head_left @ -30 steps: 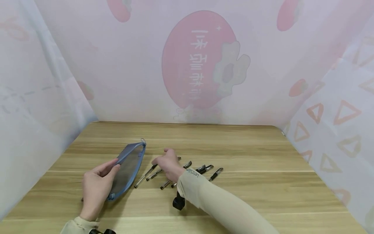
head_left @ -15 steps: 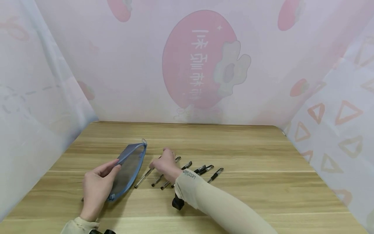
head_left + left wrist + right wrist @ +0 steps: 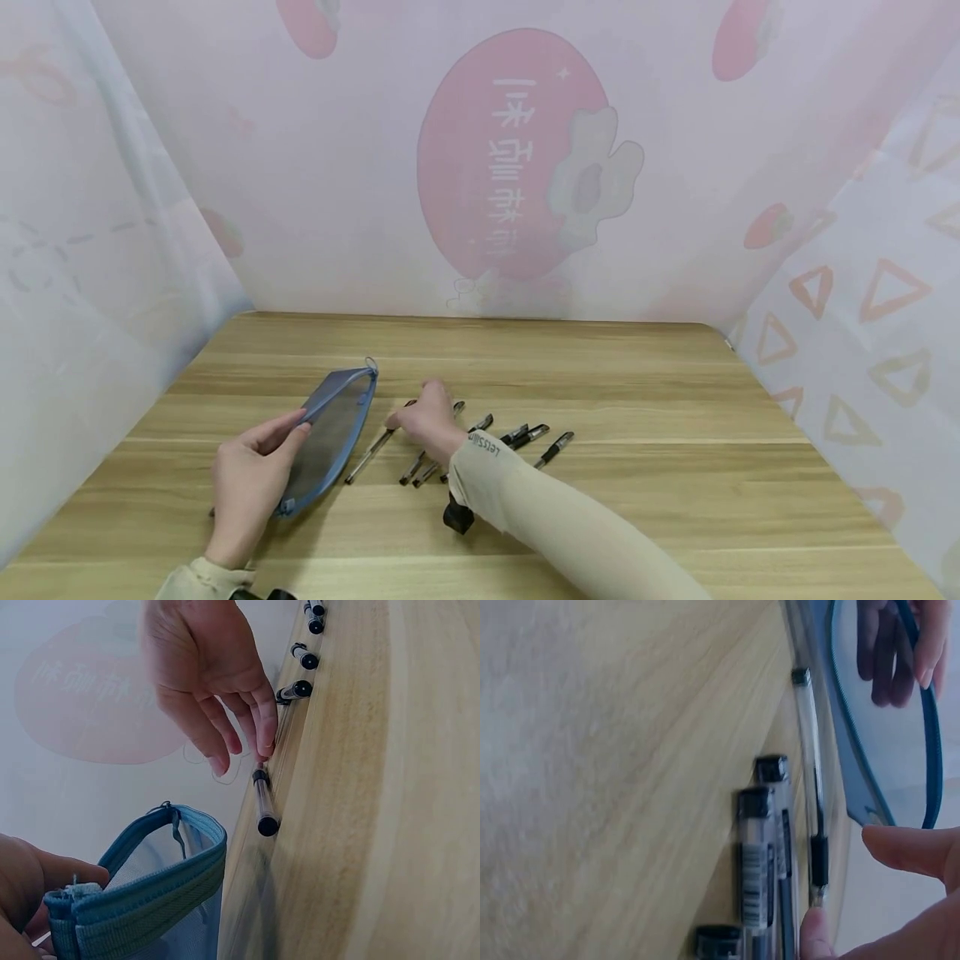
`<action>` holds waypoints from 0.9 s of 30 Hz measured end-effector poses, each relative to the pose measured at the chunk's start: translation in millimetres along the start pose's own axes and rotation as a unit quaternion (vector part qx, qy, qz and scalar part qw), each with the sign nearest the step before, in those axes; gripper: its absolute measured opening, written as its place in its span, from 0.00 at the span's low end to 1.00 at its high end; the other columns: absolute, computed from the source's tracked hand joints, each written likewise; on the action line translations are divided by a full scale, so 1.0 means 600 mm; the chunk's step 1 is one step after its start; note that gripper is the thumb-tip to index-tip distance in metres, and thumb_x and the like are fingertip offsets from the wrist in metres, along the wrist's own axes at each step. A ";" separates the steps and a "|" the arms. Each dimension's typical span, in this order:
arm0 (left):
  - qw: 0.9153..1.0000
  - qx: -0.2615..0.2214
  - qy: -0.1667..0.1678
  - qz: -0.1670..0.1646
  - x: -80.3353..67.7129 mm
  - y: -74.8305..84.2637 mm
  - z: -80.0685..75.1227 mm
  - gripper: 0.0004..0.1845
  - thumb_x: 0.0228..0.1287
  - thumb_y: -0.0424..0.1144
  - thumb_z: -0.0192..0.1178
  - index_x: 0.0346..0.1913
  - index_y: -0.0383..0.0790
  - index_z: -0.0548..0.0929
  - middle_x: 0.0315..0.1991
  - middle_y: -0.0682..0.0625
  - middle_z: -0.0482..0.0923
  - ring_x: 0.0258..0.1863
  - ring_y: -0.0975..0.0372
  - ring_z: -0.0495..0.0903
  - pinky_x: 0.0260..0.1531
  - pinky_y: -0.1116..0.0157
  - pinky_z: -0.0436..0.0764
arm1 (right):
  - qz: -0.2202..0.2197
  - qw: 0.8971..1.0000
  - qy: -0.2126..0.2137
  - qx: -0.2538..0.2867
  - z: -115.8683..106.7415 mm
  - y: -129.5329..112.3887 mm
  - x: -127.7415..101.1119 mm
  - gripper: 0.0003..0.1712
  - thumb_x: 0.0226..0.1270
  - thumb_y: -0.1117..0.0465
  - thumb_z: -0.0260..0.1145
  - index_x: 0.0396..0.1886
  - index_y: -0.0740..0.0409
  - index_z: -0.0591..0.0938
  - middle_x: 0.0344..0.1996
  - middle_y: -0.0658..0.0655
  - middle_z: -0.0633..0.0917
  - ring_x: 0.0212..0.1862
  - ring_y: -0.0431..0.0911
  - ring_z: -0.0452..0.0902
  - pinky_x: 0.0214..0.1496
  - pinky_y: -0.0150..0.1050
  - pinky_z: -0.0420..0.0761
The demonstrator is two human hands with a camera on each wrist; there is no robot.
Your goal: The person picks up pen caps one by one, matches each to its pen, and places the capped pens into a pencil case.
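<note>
**Reaching for the nearest pen beside the held pouch**

Holding the blue mesh pouch (image 3: 330, 429) by its near end, the left hand (image 3: 247, 479) has its thumb and fingers closed on the fabric, with fingers visible through the mesh in the right wrist view. The pouch lies on the wooden bench (image 3: 675, 467) with its zipper mouth gaping and its far, ringed end pointing away.

Just right of the pouch lies a clear pen (image 3: 372, 456), slanting away from the person. The right hand (image 3: 423, 421) hangs over its far tip with fingers curled downward; in the left wrist view the fingertips (image 3: 262, 746) touch or nearly touch that tip, and nothing is gripped yet, so the hand is loosely curled and empty.

Further right, more pens (image 3: 525, 435) lie in a loose row, two of them close beside the clear pen, the rest partly hidden under the beige sleeve (image 3: 540, 508).

My judgement: to take this pen cleanly, pinch it a little below the tip between thumb and forefinger, where the barrel stands clear of its neighbours, and lift before sliding, so the adjacent pens are not rolled. The left hand would do well to keep the mouth held wide and tilted toward the pen.
</note>
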State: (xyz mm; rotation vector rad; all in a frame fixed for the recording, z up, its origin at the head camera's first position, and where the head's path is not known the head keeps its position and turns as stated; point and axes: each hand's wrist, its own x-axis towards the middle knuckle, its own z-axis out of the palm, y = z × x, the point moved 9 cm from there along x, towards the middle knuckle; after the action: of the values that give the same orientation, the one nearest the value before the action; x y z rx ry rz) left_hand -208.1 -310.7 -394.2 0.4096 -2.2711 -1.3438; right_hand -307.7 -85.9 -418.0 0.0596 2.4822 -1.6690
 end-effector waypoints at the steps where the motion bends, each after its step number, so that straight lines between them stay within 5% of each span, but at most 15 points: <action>1: 1.000 -0.001 0.001 0.000 0.000 0.000 0.000 0.15 0.65 0.45 0.68 0.50 0.42 0.88 0.42 0.48 0.86 0.34 0.79 0.80 0.29 0.79 0.77 | -0.001 1.000 -0.003 0.004 0.001 0.001 0.002 0.50 0.47 0.70 0.80 0.70 0.68 0.66 0.56 0.66 0.77 0.52 0.55 0.76 0.57 0.50 0.77; 7: 1.000 -0.020 0.000 0.006 0.001 0.004 0.000 0.16 0.64 0.44 0.68 0.50 0.40 0.88 0.43 0.46 0.86 0.34 0.79 0.80 0.31 0.81 0.76 | -0.007 0.999 -0.030 0.023 0.012 -0.003 0.005 0.44 0.45 0.73 0.80 0.65 0.68 0.71 0.50 0.61 0.81 0.49 0.51 0.78 0.49 0.45 0.81; 10: 1.000 -0.019 -0.001 0.008 0.001 0.005 0.000 0.16 0.64 0.44 0.68 0.50 0.40 0.88 0.43 0.46 0.86 0.34 0.79 0.79 0.31 0.81 0.76 | -0.017 0.999 -0.027 -0.013 0.020 -0.003 0.008 0.24 0.45 0.70 0.82 0.41 0.67 0.79 0.28 0.53 0.77 0.29 0.44 0.71 0.29 0.37 0.76; 12: 1.000 -0.018 -0.002 0.009 0.000 0.005 0.001 0.16 0.64 0.44 0.68 0.50 0.40 0.88 0.43 0.45 0.86 0.34 0.79 0.79 0.30 0.81 0.76 | -0.024 0.999 -0.020 -0.038 0.024 -0.002 0.011 0.21 0.44 0.67 0.83 0.27 0.61 0.75 0.20 0.51 0.70 0.23 0.44 0.62 0.23 0.36 0.66; 15: 1.000 -0.020 -0.003 0.014 0.001 0.007 0.001 0.16 0.64 0.44 0.68 0.50 0.38 0.88 0.43 0.44 0.86 0.33 0.79 0.79 0.29 0.81 0.76 | -0.031 0.997 -0.011 -0.068 0.027 -0.001 0.015 0.28 0.43 0.64 0.84 0.19 0.56 0.68 0.19 0.52 0.68 0.24 0.45 0.61 0.22 0.37 0.63; 27: 1.000 -0.019 0.001 0.008 0.002 0.002 0.001 0.16 0.64 0.44 0.68 0.50 0.40 0.88 0.43 0.45 0.86 0.34 0.79 0.80 0.30 0.80 0.77 | -0.055 0.991 0.008 -0.119 0.031 -0.006 0.017 0.27 0.38 0.62 0.86 0.09 0.55 0.72 0.16 0.50 0.72 0.25 0.45 0.66 0.26 0.36 0.69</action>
State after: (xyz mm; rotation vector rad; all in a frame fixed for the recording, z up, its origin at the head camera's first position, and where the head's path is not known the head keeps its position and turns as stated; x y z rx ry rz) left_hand -209.6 -310.6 -393.1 0.3793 -2.2399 -1.3758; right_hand -316.1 -104.8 -422.7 -0.0918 2.7215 -1.4007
